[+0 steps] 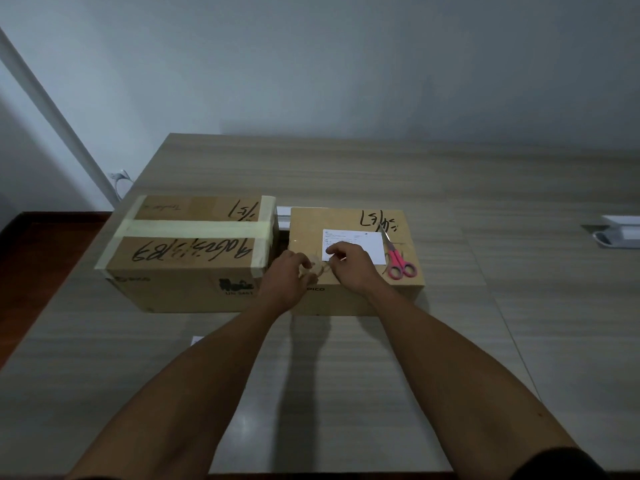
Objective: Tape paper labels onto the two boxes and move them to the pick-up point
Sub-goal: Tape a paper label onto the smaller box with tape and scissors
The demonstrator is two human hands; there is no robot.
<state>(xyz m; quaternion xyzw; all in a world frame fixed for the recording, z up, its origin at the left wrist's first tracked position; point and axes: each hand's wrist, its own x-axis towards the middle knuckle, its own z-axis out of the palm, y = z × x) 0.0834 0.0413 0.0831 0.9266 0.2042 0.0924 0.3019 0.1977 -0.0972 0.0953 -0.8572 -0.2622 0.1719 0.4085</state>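
Two cardboard boxes stand side by side on the table. The left box is larger, with pale tape across its top. On the right box lies a white paper label. My left hand grips a clear tape roll at the label's near left corner. My right hand pinches the tape end at the label's near left edge. Pink-handled scissors lie on the right box, just right of the label.
The wooden table runs to the wall. A white sheet shows behind and between the boxes. A small paper scrap lies near my left forearm. A white and grey tray-like object sits at the far right.
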